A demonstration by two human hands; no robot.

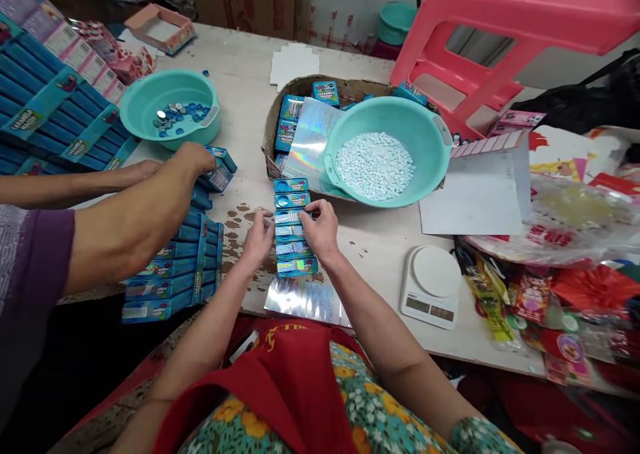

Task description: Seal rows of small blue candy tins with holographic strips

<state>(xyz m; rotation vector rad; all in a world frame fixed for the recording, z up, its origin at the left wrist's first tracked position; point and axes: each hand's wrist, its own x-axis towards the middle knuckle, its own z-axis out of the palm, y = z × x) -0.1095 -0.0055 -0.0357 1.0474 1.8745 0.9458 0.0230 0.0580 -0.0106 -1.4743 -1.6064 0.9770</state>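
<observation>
A column of several small blue candy boxes (293,249) marked "Caramelo Macizo" lies on the table before me. The upper two show bare round hollows; the lower ones carry shiny silver strips (290,231). At the left end of the third box, my left hand (259,237) is closed, its fingertips against the edge. My right hand (323,229) is pinched at that box's right side, thumb over its face. Whatever is between the fingertips is hidden. Below the column lies a silvery holographic sheet (305,301).
A basin (340,184) of white candies rests on a carton (270,144) of blue boxes. Another basin (207,134) holds blue and silver discs. At left, a co-worker's hand (193,157) grips blue boxes (220,174) beside stacks (175,267). A white scale (430,284) stands right.
</observation>
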